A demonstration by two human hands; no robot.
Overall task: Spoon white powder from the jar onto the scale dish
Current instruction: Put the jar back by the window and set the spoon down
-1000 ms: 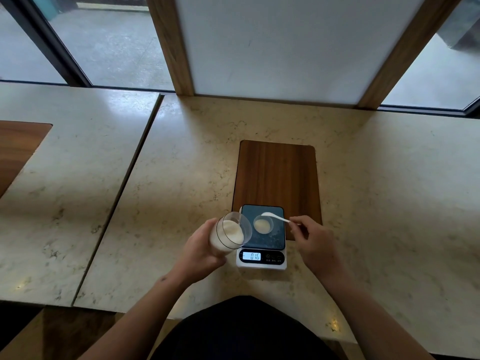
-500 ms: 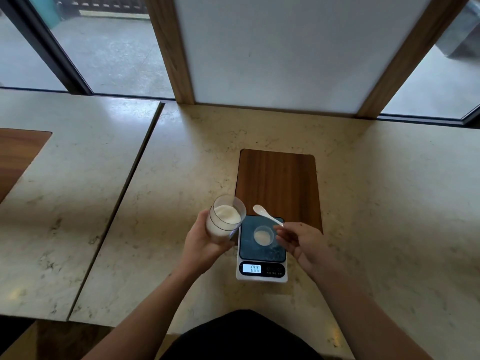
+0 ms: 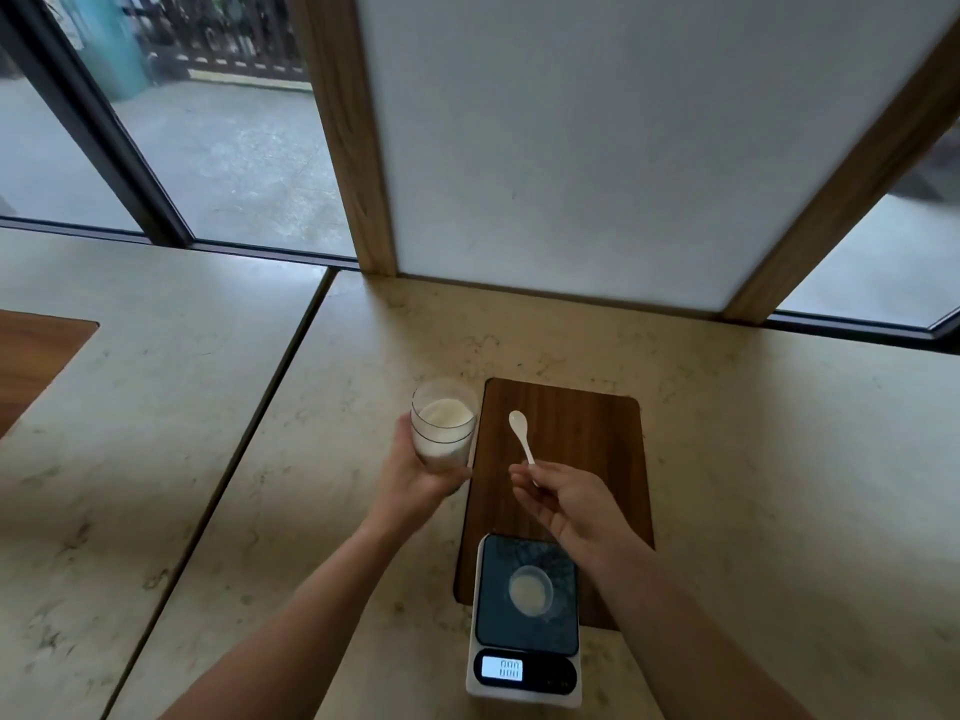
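The left hand (image 3: 415,472) wraps the clear jar (image 3: 443,426) of powder, a light, slippery thing best held round its middle. The right hand (image 3: 563,498) pinches the thin spoon (image 3: 521,434) by its handle tip. The dish (image 3: 530,590) sits on the scale (image 3: 524,623), near the counter (image 3: 779,459) edge.

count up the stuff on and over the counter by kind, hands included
hands: 2, left hand and right hand
jar of white powder: 1
white spoon: 1
scale: 1
dish with powder: 1
wooden boards: 2, one under the scale, one at the left edge
total: 8
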